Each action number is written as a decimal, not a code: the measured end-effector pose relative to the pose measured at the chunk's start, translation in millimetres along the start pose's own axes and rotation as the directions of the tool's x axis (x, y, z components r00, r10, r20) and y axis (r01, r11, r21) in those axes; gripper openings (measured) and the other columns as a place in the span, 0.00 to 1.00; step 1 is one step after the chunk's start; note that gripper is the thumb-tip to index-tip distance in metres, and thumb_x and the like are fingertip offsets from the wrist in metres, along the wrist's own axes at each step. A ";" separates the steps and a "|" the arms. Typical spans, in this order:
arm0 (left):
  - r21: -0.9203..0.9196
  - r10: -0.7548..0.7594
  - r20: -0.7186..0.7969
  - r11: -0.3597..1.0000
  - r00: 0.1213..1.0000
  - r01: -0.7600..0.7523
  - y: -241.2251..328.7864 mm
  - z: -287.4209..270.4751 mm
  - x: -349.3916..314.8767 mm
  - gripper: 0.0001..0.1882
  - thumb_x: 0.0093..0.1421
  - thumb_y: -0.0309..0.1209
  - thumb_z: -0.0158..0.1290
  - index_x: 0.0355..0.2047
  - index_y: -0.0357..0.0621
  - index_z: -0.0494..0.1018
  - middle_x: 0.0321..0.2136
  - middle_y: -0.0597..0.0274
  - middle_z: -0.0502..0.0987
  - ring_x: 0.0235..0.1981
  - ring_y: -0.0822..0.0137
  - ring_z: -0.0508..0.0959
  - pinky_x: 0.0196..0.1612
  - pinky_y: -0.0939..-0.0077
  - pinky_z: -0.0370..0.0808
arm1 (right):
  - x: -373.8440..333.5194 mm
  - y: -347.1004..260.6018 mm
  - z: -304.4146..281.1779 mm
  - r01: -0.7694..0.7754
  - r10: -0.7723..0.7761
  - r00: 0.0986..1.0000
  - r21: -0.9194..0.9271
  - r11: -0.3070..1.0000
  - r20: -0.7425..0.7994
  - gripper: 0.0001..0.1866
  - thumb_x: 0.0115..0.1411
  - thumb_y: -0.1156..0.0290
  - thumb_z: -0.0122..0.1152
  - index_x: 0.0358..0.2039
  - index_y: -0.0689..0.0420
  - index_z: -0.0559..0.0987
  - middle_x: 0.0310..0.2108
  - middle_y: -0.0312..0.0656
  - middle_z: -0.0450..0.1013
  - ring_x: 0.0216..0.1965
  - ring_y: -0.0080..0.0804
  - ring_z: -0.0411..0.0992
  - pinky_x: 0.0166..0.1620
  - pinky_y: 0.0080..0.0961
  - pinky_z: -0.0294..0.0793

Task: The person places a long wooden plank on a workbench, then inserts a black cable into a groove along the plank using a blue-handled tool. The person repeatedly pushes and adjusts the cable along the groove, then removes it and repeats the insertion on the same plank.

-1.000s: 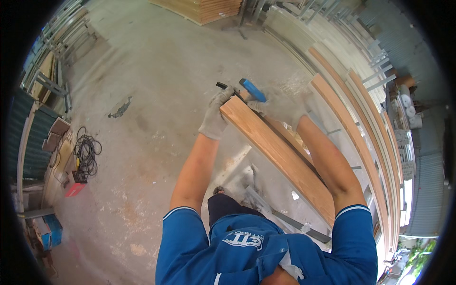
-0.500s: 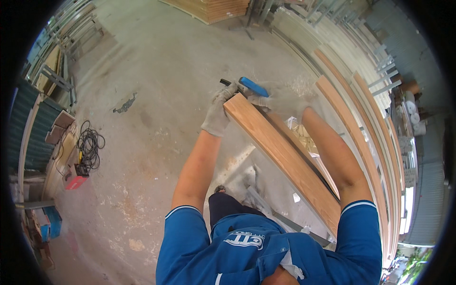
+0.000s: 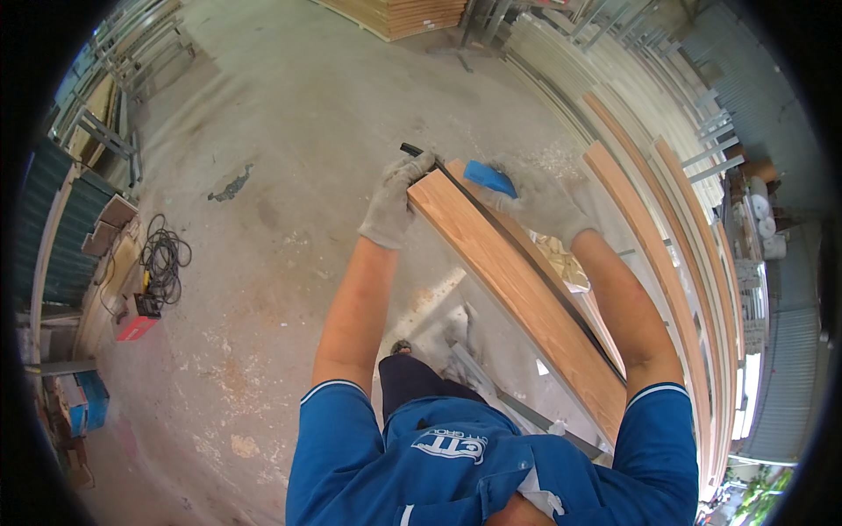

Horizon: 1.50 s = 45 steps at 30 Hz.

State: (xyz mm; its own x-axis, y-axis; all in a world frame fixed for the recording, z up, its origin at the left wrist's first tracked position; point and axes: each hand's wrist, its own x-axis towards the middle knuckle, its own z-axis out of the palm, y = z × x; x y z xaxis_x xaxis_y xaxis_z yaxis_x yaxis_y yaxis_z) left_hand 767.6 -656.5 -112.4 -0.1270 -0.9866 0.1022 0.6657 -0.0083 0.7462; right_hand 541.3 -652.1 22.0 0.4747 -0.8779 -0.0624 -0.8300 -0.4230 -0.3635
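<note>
Head: L hand [image 3: 393, 200] grips plank [image 3: 513, 294], R hand [image 3: 539, 202] blue tool [image 3: 489, 178]; boards [image 3: 637, 219] R, cable [image 3: 160, 277] L.

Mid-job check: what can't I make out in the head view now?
All in the head view:
Right hand: blurred, so its exact grip on the blue tool is unclear.
Plank: near end hidden by the right sleeve.
Board stack: cut off by the upper edge.

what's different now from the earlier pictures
The right hand and the blue tool have shifted to the right and back toward the body. No new grip or release shows. The left hand stays at the far end of the wooden beam, whose slant is about the same.
</note>
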 end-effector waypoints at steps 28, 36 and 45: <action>-0.144 -0.021 -0.200 0.990 0.979 -0.008 -11.7 6.7 -0.1 0.11 0.70 0.35 0.56 0.36 0.39 0.80 0.33 0.62 0.82 0.33 0.71 0.81 0.38 0.75 0.78 | 35.0 -7.2 20.2 0.137 -0.126 0.987 0.112 0.984 -0.103 0.17 0.66 0.61 0.63 0.52 0.51 0.84 0.46 0.47 0.82 0.43 0.46 0.81 0.47 0.36 0.77; -0.055 -0.014 -0.265 0.998 0.964 -0.001 -20.2 -7.0 3.2 0.13 0.71 0.39 0.54 0.38 0.41 0.78 0.34 0.62 0.83 0.35 0.70 0.82 0.40 0.73 0.79 | -61.8 33.8 14.4 0.373 -0.368 0.913 -0.001 0.928 -0.177 0.15 0.64 0.58 0.65 0.49 0.49 0.85 0.38 0.41 0.83 0.37 0.40 0.81 0.40 0.37 0.78; -0.117 -0.025 -0.227 0.993 0.973 -0.001 -17.2 -0.3 2.5 0.14 0.71 0.41 0.56 0.39 0.42 0.79 0.33 0.63 0.82 0.35 0.71 0.82 0.40 0.74 0.80 | -39.2 16.8 16.3 0.282 -0.277 0.940 -0.002 0.959 -0.199 0.15 0.64 0.62 0.66 0.49 0.53 0.85 0.39 0.46 0.83 0.41 0.44 0.81 0.44 0.38 0.78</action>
State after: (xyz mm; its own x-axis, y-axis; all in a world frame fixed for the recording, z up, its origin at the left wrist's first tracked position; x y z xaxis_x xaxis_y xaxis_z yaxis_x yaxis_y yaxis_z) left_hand 756.0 -658.9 -125.1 0.0267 -0.9973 -0.0691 0.7474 -0.0260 0.6639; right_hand 513.5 -621.1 3.2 0.6181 -0.7527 0.2268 -0.6627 -0.6541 -0.3647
